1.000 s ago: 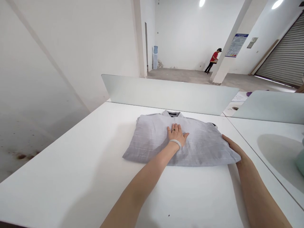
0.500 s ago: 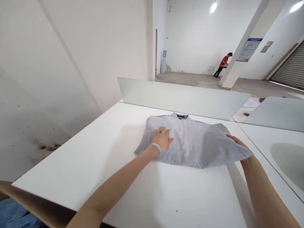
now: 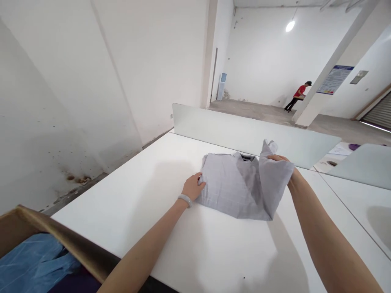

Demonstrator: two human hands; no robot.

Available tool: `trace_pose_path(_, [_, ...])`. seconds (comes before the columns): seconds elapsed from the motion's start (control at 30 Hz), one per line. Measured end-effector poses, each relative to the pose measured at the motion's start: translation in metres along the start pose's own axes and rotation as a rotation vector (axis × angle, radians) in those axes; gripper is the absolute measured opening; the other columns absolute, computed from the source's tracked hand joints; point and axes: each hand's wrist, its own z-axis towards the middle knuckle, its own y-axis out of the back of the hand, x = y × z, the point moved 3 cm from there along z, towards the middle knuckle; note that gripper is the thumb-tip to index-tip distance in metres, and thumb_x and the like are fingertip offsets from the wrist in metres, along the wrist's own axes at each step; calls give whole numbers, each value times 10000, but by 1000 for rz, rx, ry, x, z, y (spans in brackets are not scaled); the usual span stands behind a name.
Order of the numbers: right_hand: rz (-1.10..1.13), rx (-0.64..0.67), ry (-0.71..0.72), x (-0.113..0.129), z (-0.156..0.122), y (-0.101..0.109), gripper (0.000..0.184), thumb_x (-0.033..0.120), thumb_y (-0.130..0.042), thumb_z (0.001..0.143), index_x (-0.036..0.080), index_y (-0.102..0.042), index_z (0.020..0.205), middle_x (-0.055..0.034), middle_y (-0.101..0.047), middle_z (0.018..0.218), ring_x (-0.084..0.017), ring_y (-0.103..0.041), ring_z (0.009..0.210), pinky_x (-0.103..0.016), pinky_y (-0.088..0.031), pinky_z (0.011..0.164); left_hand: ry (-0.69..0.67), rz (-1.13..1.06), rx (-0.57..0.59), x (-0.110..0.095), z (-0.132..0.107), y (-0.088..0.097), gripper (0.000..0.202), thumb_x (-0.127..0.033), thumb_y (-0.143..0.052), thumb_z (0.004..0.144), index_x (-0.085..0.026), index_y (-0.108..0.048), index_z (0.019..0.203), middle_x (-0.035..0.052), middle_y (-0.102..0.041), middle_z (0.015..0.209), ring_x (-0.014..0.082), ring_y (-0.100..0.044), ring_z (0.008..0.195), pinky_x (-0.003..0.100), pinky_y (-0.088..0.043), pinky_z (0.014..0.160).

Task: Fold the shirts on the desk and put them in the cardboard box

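Note:
A folded grey checked shirt (image 3: 230,189) lies on the white table (image 3: 214,260), collar (image 3: 246,155) towards the far side. My right hand (image 3: 279,160) is shut on the shirt's right part and lifts it off the table, with a sleeve cuff (image 3: 269,147) sticking up above it. My left hand (image 3: 193,186), wearing a pale bangle (image 3: 185,200), has its fingertips on the shirt's left edge. I cannot tell whether those fingers grip the cloth.
A cardboard box (image 3: 61,248) with blue plastic (image 3: 36,264) inside sits at the table's near left corner. A frosted divider panel (image 3: 244,134) runs along the far edge. Beyond it, a person in a red shirt (image 3: 297,97) stands by a pillar.
My right hand has raised the shirt's right side. My left hand has slid from the shirt's middle to its left edge. The view has swung left, bringing the box into sight.

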Motion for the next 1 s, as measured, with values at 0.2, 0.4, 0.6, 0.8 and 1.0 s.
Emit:
trace_pose_path(0.2, [-301, 270, 217, 61, -12, -98, 165, 296, -466, 787, 164, -550, 731, -24, -584, 642, -149, -545, 598, -243, -381, 536, 27, -109, -22, 13, 4, 2, 440, -230, -558, 823, -184, -528, 1259, 67, -661, 1113, 181, -644, 923, 309, -491, 891])
trace_pose_path(0.4, [-648, 327, 321, 64, -30, -213, 141, 216, -543, 756, 114, -638, 777, -159, -681, 846, -251, -620, 849, -277, -404, 676, -68, -78, -66, 18, 6, -3, 378, -163, -569, 799, -190, -556, 1175, 60, -658, 1083, 200, -621, 995, 342, -476, 920])
trace_pose_path(0.6, [-699, 391, 317, 54, -30, -229, 135, 180, -528, 753, 120, -648, 770, -148, -680, 768, -250, -630, 823, -284, -412, 689, -125, 21, -144, 11, -1, -2, 286, -148, -572, 817, -152, -531, 1100, 95, -591, 1123, 200, -589, 990, 335, -488, 858])
trace_pose_path(0.8, [-595, 477, 260, 63, -20, -197, 142, 205, -500, 771, 173, -538, 637, 9, -495, 480, -124, -506, 496, -232, -352, 521, -447, 384, -33, -40, -40, -15, 218, -245, -448, 915, -163, -645, 870, 110, -619, 985, 263, -563, 1014, 400, -446, 897])
trace_pose_path(1.0, [-375, 547, 158, 82, -29, -178, 234, 160, -540, 720, 190, -385, 548, 70, -298, 421, -62, -301, 419, -226, -240, 462, -743, 345, 251, -76, -94, -73, 567, -533, -453, 898, -87, -553, 1233, 161, -571, 1249, 303, -427, 1249, 439, -263, 1108])
